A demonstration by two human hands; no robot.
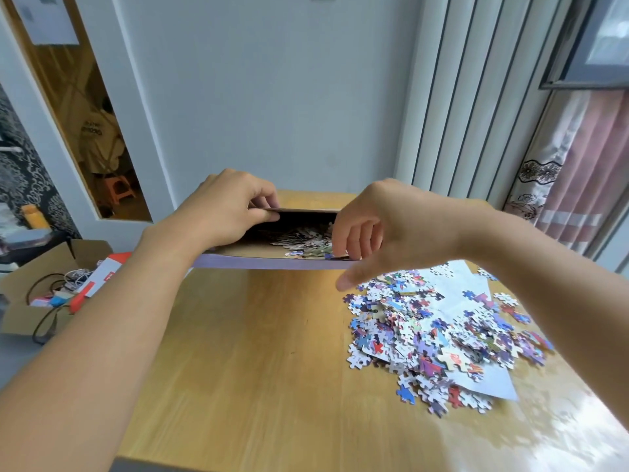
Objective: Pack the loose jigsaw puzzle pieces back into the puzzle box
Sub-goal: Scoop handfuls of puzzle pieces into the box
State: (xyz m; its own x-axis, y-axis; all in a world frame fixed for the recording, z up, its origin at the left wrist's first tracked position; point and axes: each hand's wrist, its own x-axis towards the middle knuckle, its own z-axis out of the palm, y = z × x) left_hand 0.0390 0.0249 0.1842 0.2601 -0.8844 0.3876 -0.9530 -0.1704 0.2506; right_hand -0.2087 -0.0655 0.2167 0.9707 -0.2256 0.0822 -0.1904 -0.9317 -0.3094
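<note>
The puzzle box (265,262) is held tilted above the far part of the wooden table (255,352), its open side facing me and its lavender lower edge in front. My left hand (224,206) grips the box's upper wall at the left, thumb under it and fingers over it. Inside lies a heap of puzzle pieces (303,240). My right hand (384,226) is at the right of the opening, its curled fingers reaching inside and touching pieces at the rim, the thumb spread downward outside. A large pile of loose puzzle pieces (435,335) lies on the table at the right.
A white paper sheet (490,383) lies under the loose pile. An open cardboard carton (30,294) with cables and small packs stands on the floor at the left. A wall is behind the table, and a curtain (578,185) hangs at the right.
</note>
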